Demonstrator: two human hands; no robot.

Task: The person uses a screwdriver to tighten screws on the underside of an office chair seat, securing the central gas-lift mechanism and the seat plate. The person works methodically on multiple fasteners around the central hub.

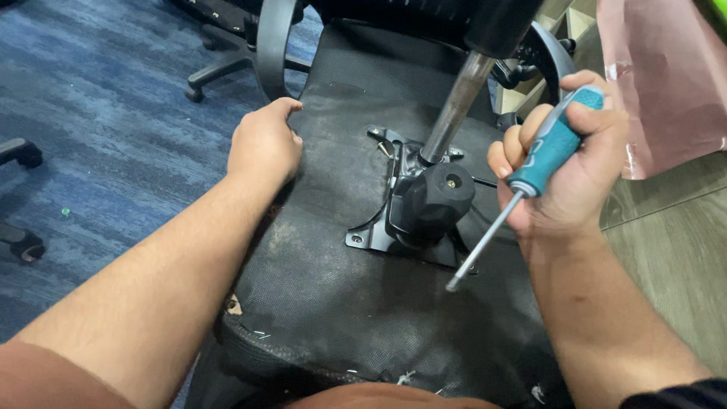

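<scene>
**Screwdriver poised over the chair's base plate**

Nearest the camera, the torn front edge of the upturned seat [318, 356] shows frayed black fabric and a few loose staples. Just beyond it, the right hand [564, 163] is closed in a fist around the teal handle of a screwdriver [522, 189], shaft angled down and to the left; the tip hangs just above the fabric beside the near right corner of the black metal mounting plate [371, 235], not seated in any screw that can be seen. The left hand [263, 144] lies fingers curled on the seat's left edge, gripping nothing but the seat itself and bracing it. The two hands are well apart, the plate between them.

In the plate's middle sits a black knob [432, 201], and from it a steel gas-lift column [454, 106] rises away toward the chair base at the top of the view. Farther off, another chair's legs [227, 53] stand on blue carpet [98, 136].

Judging from this, the work stands at the plate's fastenings: a screw head shows at the near left corner. The next move calls for the tip to be set squarely into a head and pressed down firmly while the left hand holds the seat from shifting.
</scene>
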